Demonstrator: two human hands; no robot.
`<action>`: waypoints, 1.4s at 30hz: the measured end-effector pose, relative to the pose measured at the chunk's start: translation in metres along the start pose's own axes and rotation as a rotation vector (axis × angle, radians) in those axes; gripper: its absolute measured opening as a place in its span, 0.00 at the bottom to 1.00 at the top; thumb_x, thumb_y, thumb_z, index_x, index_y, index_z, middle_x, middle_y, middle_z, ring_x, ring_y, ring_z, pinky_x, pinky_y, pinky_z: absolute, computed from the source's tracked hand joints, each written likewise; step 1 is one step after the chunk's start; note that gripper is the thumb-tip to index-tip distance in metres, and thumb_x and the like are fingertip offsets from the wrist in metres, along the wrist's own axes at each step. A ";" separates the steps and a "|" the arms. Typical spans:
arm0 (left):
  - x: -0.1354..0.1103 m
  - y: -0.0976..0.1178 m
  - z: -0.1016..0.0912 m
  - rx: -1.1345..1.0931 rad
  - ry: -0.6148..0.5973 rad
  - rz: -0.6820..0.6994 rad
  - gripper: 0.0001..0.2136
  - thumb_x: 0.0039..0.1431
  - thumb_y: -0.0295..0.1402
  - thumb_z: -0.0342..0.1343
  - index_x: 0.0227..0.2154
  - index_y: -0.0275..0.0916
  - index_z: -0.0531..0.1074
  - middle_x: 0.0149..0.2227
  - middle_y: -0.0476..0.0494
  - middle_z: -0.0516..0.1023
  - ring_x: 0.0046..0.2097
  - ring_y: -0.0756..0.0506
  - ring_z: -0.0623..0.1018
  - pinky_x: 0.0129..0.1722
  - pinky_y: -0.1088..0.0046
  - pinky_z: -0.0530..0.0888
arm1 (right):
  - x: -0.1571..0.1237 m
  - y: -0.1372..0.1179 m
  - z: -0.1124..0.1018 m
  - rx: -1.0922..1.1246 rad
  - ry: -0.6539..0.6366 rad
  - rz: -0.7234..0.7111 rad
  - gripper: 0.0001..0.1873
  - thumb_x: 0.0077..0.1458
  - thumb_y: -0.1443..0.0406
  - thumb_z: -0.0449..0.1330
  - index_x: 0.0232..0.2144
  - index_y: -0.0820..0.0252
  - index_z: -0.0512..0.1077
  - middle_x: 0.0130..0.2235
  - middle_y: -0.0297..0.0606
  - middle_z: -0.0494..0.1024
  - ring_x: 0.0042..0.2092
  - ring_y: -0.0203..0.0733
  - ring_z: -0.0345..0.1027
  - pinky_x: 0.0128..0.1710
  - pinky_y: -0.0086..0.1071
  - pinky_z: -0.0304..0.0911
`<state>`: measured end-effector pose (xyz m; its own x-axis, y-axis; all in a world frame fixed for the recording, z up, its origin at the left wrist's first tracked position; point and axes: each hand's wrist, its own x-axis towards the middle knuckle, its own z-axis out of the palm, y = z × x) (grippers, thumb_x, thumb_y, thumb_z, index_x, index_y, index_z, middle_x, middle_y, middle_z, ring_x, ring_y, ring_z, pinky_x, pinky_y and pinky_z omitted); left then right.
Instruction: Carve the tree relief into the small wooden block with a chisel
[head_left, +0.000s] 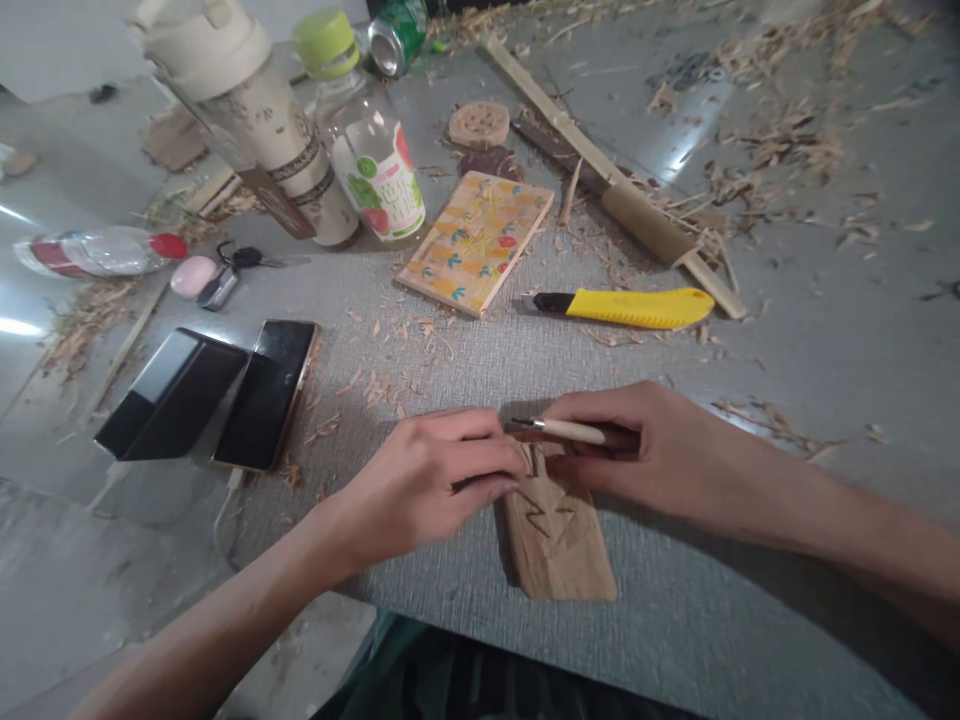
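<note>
A wooden block (564,555) with dark zigzag lines cut or drawn on its face lies near the table's front edge. My left hand (442,480) grips its upper left part, the fingers curled over the top edge. In my right hand (637,445) is a carving tool (574,431) with a pale wooden handle and a thin metal tip pointing left, just above the block. The right fingers also rest against the block's upper right side. Both hands cover the block's far end. Beyond them lies a yellow utility knife (641,308).
Behind are a patterned board (480,240), a drink bottle (375,160), a tumbler (247,110) and a green can (399,38). Two phones (266,395) with cables lie left. A long wooden strip (555,115) crosses the back right. Wood shavings (787,140) litter the table.
</note>
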<state>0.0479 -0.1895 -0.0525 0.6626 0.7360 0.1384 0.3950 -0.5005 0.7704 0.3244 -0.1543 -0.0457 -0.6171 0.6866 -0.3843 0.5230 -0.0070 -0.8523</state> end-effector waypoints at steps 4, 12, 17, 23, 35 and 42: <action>0.001 -0.002 -0.003 -0.056 0.016 0.000 0.09 0.75 0.19 0.65 0.42 0.38 0.86 0.40 0.47 0.86 0.40 0.48 0.86 0.42 0.75 0.79 | 0.001 0.000 0.000 0.018 -0.019 0.000 0.06 0.63 0.61 0.63 0.36 0.50 0.82 0.29 0.27 0.72 0.32 0.38 0.61 0.31 0.33 0.53; -0.007 0.011 0.016 0.171 0.120 0.043 0.09 0.77 0.21 0.61 0.43 0.36 0.87 0.39 0.44 0.88 0.40 0.43 0.85 0.41 0.66 0.79 | 0.004 -0.001 0.000 0.016 0.020 -0.004 0.04 0.62 0.63 0.64 0.35 0.51 0.80 0.30 0.28 0.73 0.33 0.38 0.63 0.32 0.33 0.55; -0.017 0.026 0.041 0.392 0.253 0.023 0.09 0.76 0.22 0.60 0.42 0.35 0.85 0.37 0.44 0.86 0.35 0.42 0.81 0.37 0.62 0.76 | 0.002 0.005 0.001 -0.028 0.087 -0.038 0.04 0.64 0.60 0.65 0.37 0.52 0.78 0.31 0.30 0.75 0.33 0.39 0.66 0.32 0.32 0.58; -0.020 0.017 0.045 0.218 0.294 -0.030 0.09 0.79 0.23 0.62 0.42 0.38 0.86 0.36 0.48 0.84 0.36 0.45 0.79 0.39 0.67 0.75 | 0.000 0.008 0.002 -0.104 0.129 -0.046 0.09 0.67 0.59 0.62 0.35 0.52 0.80 0.30 0.31 0.77 0.32 0.39 0.66 0.29 0.33 0.55; -0.017 0.016 0.038 0.252 0.280 -0.060 0.12 0.80 0.27 0.61 0.41 0.42 0.88 0.42 0.45 0.81 0.39 0.45 0.79 0.35 0.69 0.76 | -0.005 -0.002 0.010 -0.185 0.187 -0.045 0.07 0.63 0.67 0.63 0.33 0.52 0.80 0.31 0.30 0.79 0.31 0.37 0.68 0.30 0.35 0.56; -0.019 0.017 0.039 0.446 0.261 0.093 0.08 0.80 0.23 0.60 0.43 0.37 0.83 0.56 0.45 0.90 0.46 0.42 0.81 0.46 0.61 0.82 | -0.003 0.010 0.014 -0.135 0.176 -0.023 0.06 0.64 0.66 0.63 0.34 0.51 0.77 0.30 0.29 0.78 0.32 0.39 0.68 0.29 0.35 0.57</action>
<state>0.0673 -0.2299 -0.0664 0.5494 0.7400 0.3879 0.6127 -0.6725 0.4152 0.3227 -0.1667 -0.0580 -0.5239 0.8019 -0.2870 0.5913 0.0998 -0.8003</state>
